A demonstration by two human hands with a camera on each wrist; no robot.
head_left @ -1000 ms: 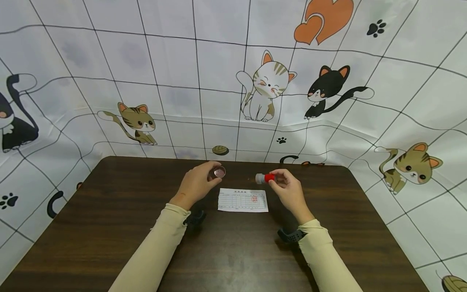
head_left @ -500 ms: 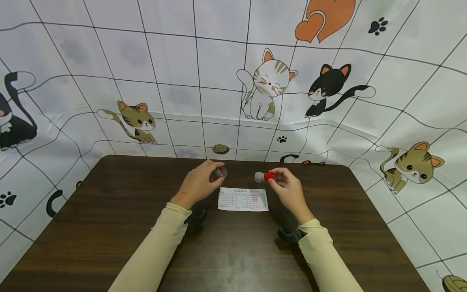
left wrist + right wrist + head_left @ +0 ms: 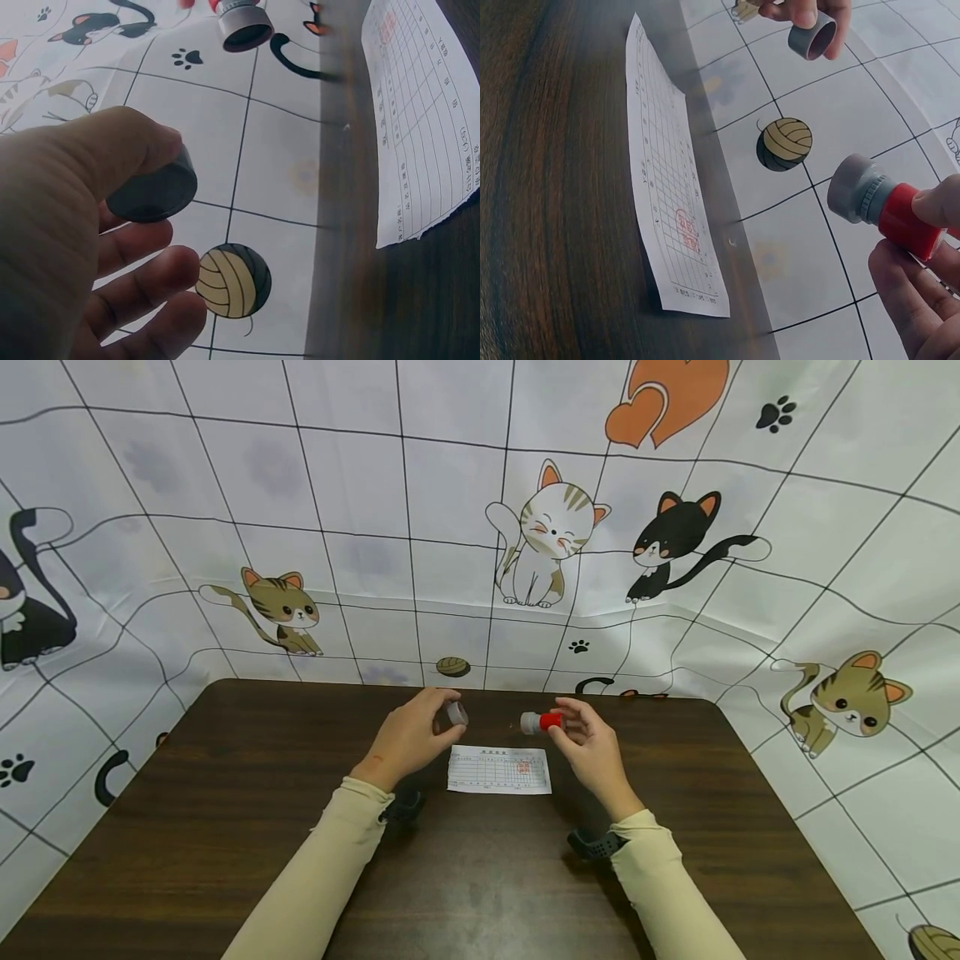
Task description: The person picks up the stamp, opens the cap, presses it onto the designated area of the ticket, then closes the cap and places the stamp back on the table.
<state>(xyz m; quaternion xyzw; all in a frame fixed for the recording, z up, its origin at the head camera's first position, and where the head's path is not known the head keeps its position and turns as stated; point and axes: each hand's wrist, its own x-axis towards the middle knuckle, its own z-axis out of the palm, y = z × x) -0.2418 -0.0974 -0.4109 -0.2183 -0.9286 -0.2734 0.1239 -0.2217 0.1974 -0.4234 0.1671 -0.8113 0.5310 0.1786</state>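
My left hand (image 3: 408,735) pinches a small grey round stamp cap (image 3: 456,713) between thumb and fingers, above the far part of the table. In the right wrist view the cap's hollow opening (image 3: 821,37) shows. My right hand (image 3: 596,756) grips a round stamp by its red handle (image 3: 551,720), lying sideways with its grey end (image 3: 529,723) pointing left towards the cap. A gap separates stamp and cap. Below and between the hands lies a printed form (image 3: 498,770) with a red stamp mark (image 3: 522,767) at its upper right.
The dark wooden table (image 3: 480,877) ends at its far edge against a white sheet (image 3: 360,485) with black grid lines and printed cats. Dark bands (image 3: 596,845) circle both wrists.
My left hand has turned the cap, so its opening faces more to the right and less towards the head camera. The stamp has shifted very slightly left. The form stays put.
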